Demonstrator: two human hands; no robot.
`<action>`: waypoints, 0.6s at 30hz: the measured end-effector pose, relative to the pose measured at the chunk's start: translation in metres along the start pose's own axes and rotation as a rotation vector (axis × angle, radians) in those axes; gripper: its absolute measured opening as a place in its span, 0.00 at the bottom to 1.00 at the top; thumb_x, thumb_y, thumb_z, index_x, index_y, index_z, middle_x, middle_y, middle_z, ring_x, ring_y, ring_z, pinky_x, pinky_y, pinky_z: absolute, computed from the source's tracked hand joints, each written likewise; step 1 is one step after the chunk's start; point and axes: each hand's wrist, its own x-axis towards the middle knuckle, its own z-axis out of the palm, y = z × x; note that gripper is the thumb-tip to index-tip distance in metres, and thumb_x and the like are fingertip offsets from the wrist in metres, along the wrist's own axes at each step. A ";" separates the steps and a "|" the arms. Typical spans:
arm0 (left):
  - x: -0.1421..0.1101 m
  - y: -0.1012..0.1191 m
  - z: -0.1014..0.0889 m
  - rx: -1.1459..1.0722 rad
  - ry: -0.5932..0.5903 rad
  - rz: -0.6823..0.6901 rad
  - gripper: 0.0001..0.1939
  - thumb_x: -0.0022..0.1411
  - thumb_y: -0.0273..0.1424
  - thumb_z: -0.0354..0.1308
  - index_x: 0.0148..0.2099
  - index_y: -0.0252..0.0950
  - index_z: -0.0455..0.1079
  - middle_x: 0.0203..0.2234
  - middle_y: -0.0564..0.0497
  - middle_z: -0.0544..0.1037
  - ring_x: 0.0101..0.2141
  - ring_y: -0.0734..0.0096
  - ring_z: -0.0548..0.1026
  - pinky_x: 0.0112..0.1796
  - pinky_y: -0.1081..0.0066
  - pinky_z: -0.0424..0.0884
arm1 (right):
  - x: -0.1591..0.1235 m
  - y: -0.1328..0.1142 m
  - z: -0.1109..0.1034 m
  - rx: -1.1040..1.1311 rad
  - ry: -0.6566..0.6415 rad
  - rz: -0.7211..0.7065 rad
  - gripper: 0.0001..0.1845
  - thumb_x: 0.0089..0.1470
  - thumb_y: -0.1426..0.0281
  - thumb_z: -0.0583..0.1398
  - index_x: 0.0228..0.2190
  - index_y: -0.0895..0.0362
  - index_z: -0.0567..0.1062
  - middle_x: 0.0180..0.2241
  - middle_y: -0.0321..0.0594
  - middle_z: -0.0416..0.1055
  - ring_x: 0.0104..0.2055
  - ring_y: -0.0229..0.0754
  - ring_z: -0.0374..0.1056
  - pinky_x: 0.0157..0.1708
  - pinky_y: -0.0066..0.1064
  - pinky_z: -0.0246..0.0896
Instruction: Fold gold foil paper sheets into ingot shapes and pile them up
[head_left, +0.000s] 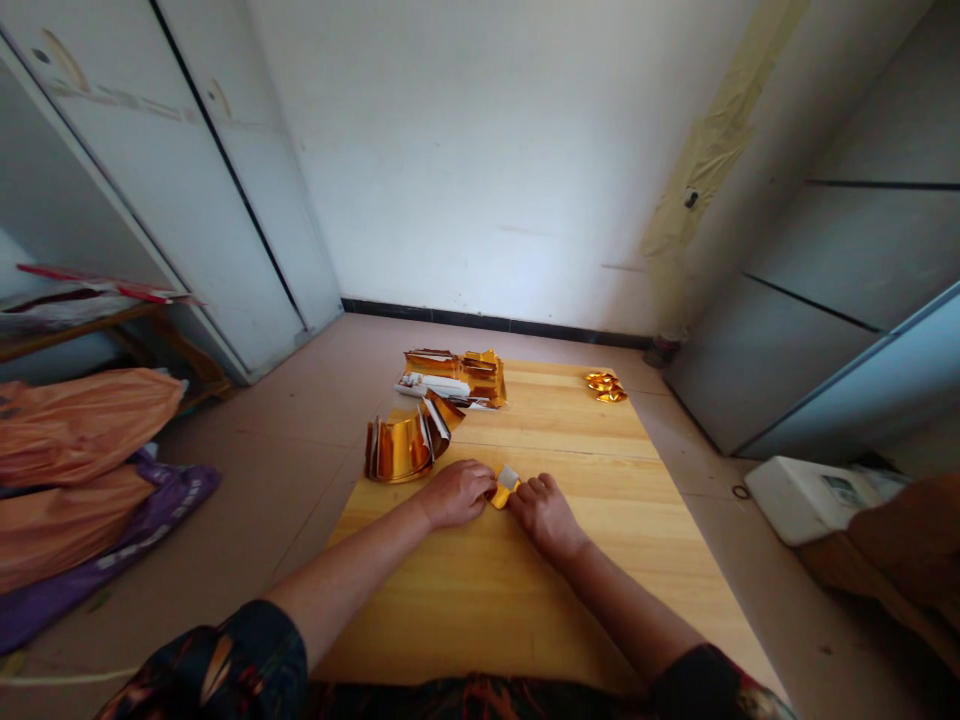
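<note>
Through the head camera, the only view I have, I look down at a wooden table (600, 470) with the person's two bare hands working near its middle. I see the left hand (459, 492) with its fingers curled narrow, pinching the left side of a small gold foil piece (501, 497); the right hand (547, 515) is closed just as narrowly on the right side. The piece sits between the two sets of fingertips, low over the boards, with a pale grey patch facing up. Just beyond the left hand I have a curved foil stack (401, 448), gold sheets standing on edge with whitish layers among them, and behind that a second foil stack (487, 380), also mixed with white. Near the far right corner lie a few folded gold pieces (606, 388); they are too small for me to tell whether they are hollow. Of containers, I find orange bags (82, 420) and a purple bag (142, 540) with pale lettering on the floor to the left; I cannot tell what they hold. On the right stands a white box (802, 495), its contents hidden from my angle, and on the left is a pale cabinet (247, 200), its doors shut.
</note>
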 end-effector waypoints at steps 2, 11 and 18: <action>-0.001 0.000 0.003 0.050 -0.005 0.027 0.10 0.59 0.25 0.51 0.42 0.38 0.71 0.37 0.48 0.76 0.40 0.66 0.72 0.44 0.67 0.67 | 0.005 0.001 -0.005 -0.024 -0.019 -0.087 0.09 0.58 0.76 0.53 0.32 0.59 0.74 0.29 0.43 0.71 0.32 0.43 0.62 0.33 0.36 0.47; -0.004 -0.001 0.011 0.174 0.110 0.091 0.09 0.65 0.31 0.47 0.42 0.37 0.68 0.34 0.48 0.75 0.38 0.68 0.72 0.41 0.68 0.66 | 0.003 0.003 0.005 -0.138 0.138 -0.258 0.10 0.58 0.76 0.50 0.29 0.60 0.70 0.25 0.41 0.68 0.27 0.41 0.59 0.31 0.36 0.48; -0.001 0.002 0.016 0.278 0.201 0.102 0.07 0.63 0.31 0.48 0.38 0.36 0.67 0.30 0.49 0.74 0.34 0.69 0.71 0.37 0.69 0.63 | -0.004 0.013 0.012 -0.132 0.221 -0.146 0.06 0.59 0.75 0.52 0.32 0.58 0.69 0.26 0.38 0.68 0.29 0.41 0.58 0.38 0.37 0.48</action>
